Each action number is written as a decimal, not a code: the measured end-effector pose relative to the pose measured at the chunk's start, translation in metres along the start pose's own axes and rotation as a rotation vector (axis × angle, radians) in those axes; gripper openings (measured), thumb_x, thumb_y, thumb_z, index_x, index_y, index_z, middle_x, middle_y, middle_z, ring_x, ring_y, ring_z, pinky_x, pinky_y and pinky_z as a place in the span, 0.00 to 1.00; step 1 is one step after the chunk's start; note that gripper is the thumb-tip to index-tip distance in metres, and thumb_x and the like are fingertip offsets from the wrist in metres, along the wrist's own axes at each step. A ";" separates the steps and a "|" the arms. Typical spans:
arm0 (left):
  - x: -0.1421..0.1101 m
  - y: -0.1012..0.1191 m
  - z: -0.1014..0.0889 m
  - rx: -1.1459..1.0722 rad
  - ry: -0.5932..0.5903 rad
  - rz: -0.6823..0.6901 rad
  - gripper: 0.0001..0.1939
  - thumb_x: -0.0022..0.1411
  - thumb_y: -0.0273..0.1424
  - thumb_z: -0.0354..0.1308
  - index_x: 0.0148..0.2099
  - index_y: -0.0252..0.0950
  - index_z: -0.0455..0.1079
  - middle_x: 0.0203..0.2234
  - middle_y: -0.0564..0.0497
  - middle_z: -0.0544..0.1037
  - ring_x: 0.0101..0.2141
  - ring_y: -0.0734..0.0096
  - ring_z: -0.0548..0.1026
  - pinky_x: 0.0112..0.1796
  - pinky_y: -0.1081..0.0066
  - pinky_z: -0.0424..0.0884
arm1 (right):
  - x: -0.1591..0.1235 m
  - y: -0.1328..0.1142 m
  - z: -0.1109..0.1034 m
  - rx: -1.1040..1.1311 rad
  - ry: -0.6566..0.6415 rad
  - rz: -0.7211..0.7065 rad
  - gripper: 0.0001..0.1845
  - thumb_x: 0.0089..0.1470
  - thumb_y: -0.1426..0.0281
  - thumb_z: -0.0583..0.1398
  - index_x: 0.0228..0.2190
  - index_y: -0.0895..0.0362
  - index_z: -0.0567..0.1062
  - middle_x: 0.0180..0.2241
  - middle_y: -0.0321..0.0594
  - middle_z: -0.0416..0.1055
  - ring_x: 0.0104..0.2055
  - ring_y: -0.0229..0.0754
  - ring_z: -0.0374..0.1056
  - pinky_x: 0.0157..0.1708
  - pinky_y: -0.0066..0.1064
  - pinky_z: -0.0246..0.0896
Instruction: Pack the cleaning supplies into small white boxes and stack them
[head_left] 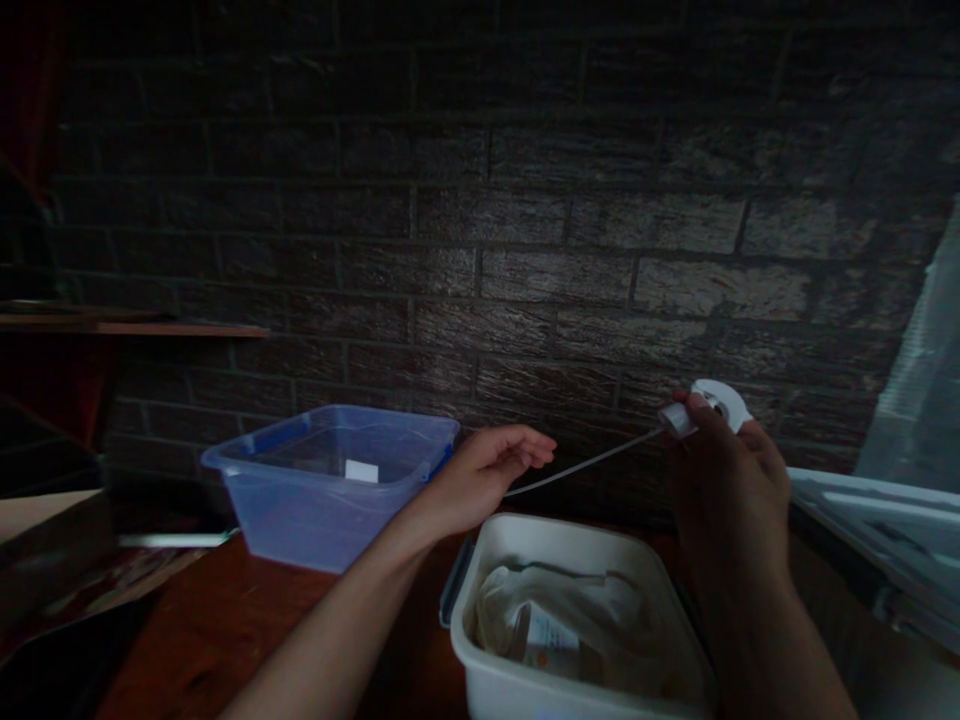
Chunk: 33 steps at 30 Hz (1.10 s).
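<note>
My right hand [724, 470] is raised above the white bin [480, 640] and closed around a small white roll of tape [712, 405]. A thin white strip [585, 465] runs from the roll leftward to my left hand [487, 465], whose fingers are curled and pinch the strip's free end. Both hands hover in front of a dark brick wall. The white bin below holds a crumpled white bag or cloth with a label.
A translucent blue tub [330, 480] with a small white piece inside sits on the reddish-brown table [225, 620] to the left. A wooden shelf [135, 325] juts out at far left. Pale plastic objects [885, 530] lie at the right edge.
</note>
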<state>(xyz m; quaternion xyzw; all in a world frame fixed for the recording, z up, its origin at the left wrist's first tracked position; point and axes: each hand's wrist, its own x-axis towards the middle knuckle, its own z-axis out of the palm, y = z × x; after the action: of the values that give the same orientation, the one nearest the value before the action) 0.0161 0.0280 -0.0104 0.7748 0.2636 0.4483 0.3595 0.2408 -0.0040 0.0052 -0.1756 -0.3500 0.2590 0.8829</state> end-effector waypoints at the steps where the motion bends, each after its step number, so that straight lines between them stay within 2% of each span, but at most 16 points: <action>1: -0.001 0.001 0.001 -0.005 0.002 0.009 0.12 0.68 0.29 0.57 0.50 0.31 0.77 0.44 0.42 0.83 0.46 0.63 0.79 0.50 0.64 0.72 | 0.000 0.001 0.000 -0.001 0.005 0.000 0.11 0.46 0.73 0.73 0.30 0.56 0.77 0.32 0.30 0.76 0.36 0.34 0.74 0.37 0.25 0.70; 5: -0.004 0.003 0.010 0.058 -0.027 0.062 0.14 0.62 0.31 0.66 0.50 0.34 0.78 0.46 0.43 0.82 0.47 0.62 0.79 0.51 0.65 0.72 | 0.000 0.000 0.004 -0.008 0.045 0.040 0.11 0.47 0.72 0.73 0.34 0.57 0.79 0.33 0.32 0.76 0.36 0.35 0.74 0.36 0.24 0.69; 7: -0.005 0.002 0.017 0.140 -0.005 0.075 0.14 0.61 0.33 0.68 0.49 0.36 0.79 0.43 0.46 0.83 0.46 0.62 0.79 0.49 0.67 0.72 | -0.001 0.000 0.006 -0.005 0.045 0.052 0.11 0.47 0.72 0.73 0.34 0.57 0.80 0.33 0.33 0.77 0.36 0.35 0.73 0.36 0.25 0.69; 11: -0.004 0.000 0.027 0.298 0.057 0.096 0.09 0.64 0.36 0.65 0.44 0.39 0.81 0.36 0.50 0.84 0.38 0.64 0.80 0.38 0.72 0.70 | -0.002 0.000 0.005 0.015 0.040 0.051 0.10 0.47 0.72 0.72 0.33 0.56 0.79 0.33 0.33 0.77 0.37 0.36 0.73 0.39 0.27 0.70; 14: -0.004 0.000 0.028 0.346 0.067 0.124 0.10 0.67 0.38 0.61 0.43 0.40 0.82 0.35 0.51 0.85 0.36 0.65 0.81 0.36 0.72 0.69 | -0.003 -0.002 0.004 0.021 0.044 0.070 0.11 0.47 0.72 0.71 0.34 0.56 0.79 0.36 0.34 0.78 0.40 0.38 0.74 0.42 0.29 0.70; 19: -0.003 -0.009 0.024 0.357 0.113 0.083 0.10 0.69 0.36 0.59 0.44 0.42 0.82 0.34 0.53 0.85 0.35 0.66 0.81 0.34 0.73 0.69 | -0.002 -0.009 0.004 -0.001 -0.004 0.158 0.19 0.48 0.67 0.69 0.44 0.56 0.78 0.40 0.39 0.80 0.43 0.41 0.74 0.41 0.31 0.70; 24: 0.002 -0.024 0.018 0.213 0.159 0.032 0.12 0.69 0.37 0.58 0.46 0.40 0.81 0.35 0.51 0.85 0.37 0.65 0.82 0.37 0.71 0.73 | -0.001 -0.011 -0.001 -0.094 -0.059 0.224 0.32 0.50 0.59 0.68 0.56 0.51 0.73 0.49 0.41 0.78 0.45 0.45 0.74 0.39 0.35 0.72; 29: 0.005 -0.025 0.016 0.025 0.129 -0.021 0.12 0.67 0.37 0.61 0.44 0.34 0.79 0.36 0.47 0.85 0.37 0.61 0.83 0.38 0.68 0.76 | -0.004 -0.017 -0.006 -0.296 -0.210 0.117 0.34 0.52 0.57 0.70 0.59 0.50 0.72 0.52 0.42 0.76 0.50 0.49 0.73 0.42 0.35 0.71; 31: 0.005 -0.023 0.017 0.015 0.101 -0.035 0.12 0.66 0.37 0.61 0.42 0.33 0.80 0.34 0.46 0.85 0.36 0.61 0.83 0.37 0.68 0.75 | -0.004 -0.020 -0.007 -0.377 -0.245 0.040 0.32 0.53 0.57 0.70 0.57 0.52 0.74 0.49 0.42 0.78 0.47 0.47 0.73 0.41 0.33 0.70; 33: 0.004 -0.019 0.018 0.095 0.071 -0.020 0.13 0.66 0.38 0.61 0.41 0.34 0.81 0.33 0.47 0.85 0.36 0.61 0.82 0.37 0.69 0.73 | -0.004 -0.023 -0.009 -0.453 -0.270 -0.041 0.26 0.54 0.58 0.69 0.52 0.55 0.77 0.44 0.42 0.79 0.42 0.44 0.73 0.39 0.31 0.69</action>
<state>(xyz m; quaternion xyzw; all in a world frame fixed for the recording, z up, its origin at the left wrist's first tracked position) 0.0322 0.0368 -0.0301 0.7719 0.3049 0.4591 0.3170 0.2522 -0.0261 0.0086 -0.3258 -0.5172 0.1773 0.7713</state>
